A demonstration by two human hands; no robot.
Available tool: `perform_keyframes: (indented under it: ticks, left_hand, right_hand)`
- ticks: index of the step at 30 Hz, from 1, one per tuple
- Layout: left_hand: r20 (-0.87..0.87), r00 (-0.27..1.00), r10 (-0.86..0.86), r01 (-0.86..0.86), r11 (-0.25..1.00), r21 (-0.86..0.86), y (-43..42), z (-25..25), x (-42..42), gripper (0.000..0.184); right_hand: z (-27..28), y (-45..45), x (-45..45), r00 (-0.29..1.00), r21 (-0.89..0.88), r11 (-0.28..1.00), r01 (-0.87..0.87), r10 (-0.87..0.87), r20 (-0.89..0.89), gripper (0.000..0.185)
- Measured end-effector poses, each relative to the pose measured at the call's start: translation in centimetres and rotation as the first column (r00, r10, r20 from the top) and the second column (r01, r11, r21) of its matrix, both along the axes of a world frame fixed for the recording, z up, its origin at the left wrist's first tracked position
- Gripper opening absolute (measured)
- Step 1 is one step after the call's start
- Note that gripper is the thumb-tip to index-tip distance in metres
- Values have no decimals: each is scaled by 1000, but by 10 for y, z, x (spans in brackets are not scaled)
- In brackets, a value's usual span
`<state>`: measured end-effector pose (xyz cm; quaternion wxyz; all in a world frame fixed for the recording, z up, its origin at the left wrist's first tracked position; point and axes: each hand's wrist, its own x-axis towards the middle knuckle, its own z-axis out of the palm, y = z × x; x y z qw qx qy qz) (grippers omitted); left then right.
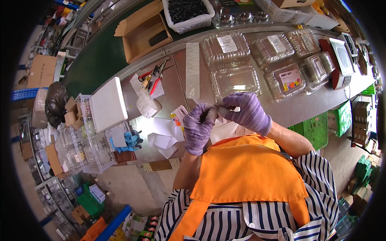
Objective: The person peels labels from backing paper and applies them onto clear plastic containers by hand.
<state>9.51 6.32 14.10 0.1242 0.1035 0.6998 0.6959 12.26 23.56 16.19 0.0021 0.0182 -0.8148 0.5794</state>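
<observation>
My left hand (200, 127), in a purple striped glove, is closed with its fingertips curled inward. Against it pinches my right hand (248, 113), gloved the same way. Their fingertips meet; whatever they hold between them is too small to make out. Just beyond the hands stand stacked clear plastic clamshell boxes (235, 80). A long printed label strip (192, 66) lies flat on the metal table. Beside my left hand are a printed sticker card (179, 114) and loose white paper slips (164, 134).
Pliers with red handles (155, 80) lie left of the label strip. A white foam lid (108, 104) rests over a plastic crate (94, 140). More clamshells (286, 78) and a red scale (337, 76) stand right. Behind are an open cardboard box (140, 34) and a dark-fruit basket (189, 24).
</observation>
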Motion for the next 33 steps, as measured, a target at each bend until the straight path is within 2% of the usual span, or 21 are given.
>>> perform_keyframes:
  ticks: [3,6,9,10,13,15,16,17,18,21,22,23,24,25,27,28,29,31,32,33]
  left_hand:
    - [189,981,-39,46,998,-33,-5,10,-2,5]
    - [221,974,-50,55,998,-17,-7,12,-4,6]
    - [-150,982,-111,81,978,-191,-7,-3,-8,6]
    - [-71,989,-127,118,986,-121,-8,-3,-7,6]
    - [174,969,-177,164,983,86,-11,-4,-5,6]
    - [354,914,-199,138,972,191,-11,-3,-5,7]
    - [416,886,-204,191,979,73,-8,0,-6,10]
    - [241,951,-192,183,981,61,-5,-15,-4,12]
    - [267,944,-192,188,981,40,-5,-20,-3,14]
    - [339,928,-155,158,987,20,-13,-28,-6,16]
    - [361,922,-137,139,990,20,-18,-31,-10,17]
    - [169,985,-31,37,999,-33,-24,-33,-16,15]
    - [105,993,62,-49,991,-124,-46,-54,-30,18]
    - [21,980,200,-199,979,-40,-61,-67,-41,21]
    - [34,900,434,-434,901,5,-99,-83,-66,14]
    - [2,819,573,-573,819,39,-113,-101,-75,12]
    - [31,810,585,-586,807,77,-128,-116,-86,11]
    - [-145,884,444,-457,887,-71,-122,-112,-88,6]
    - [-65,888,455,-459,870,-180,-109,-116,-84,6]
    - [-111,943,313,-328,931,-162,-90,-106,-76,6]
  right_hand:
    - [7,5,-2,966,-239,971,19,44,255,19]
    - [6,9,-5,962,-277,960,-35,108,251,22]
    - [5,9,-5,974,-225,972,-72,117,196,23]
    - [3,9,-5,978,-200,977,-77,114,176,24]
    - [-10,13,-3,928,-445,895,-26,187,321,23]
    - [-15,12,-1,890,-476,879,36,188,415,23]
    - [-20,11,-1,878,-487,872,55,190,439,23]
    - [-23,11,-1,866,-496,865,73,192,462,23]
    - [-22,11,-1,867,-464,883,66,179,465,22]
    - [-24,18,3,816,-509,838,200,146,560,23]
    - [-28,28,3,843,-510,841,181,135,522,26]
    - [-33,41,3,830,-478,840,255,64,554,30]
    - [-34,52,2,866,-485,822,297,-18,500,27]
    - [-36,63,1,891,-495,801,338,-101,443,24]
    - [-63,93,0,904,-249,904,347,-252,345,22]
    - [-78,101,3,934,-171,931,321,-282,219,17]
    - [-83,106,5,952,-17,959,283,-279,128,16]
    - [-91,112,7,974,295,928,227,-223,-47,14]
    - [-96,115,7,974,290,930,226,-214,-73,15]
    - [-101,117,7,980,332,923,195,-171,-98,14]
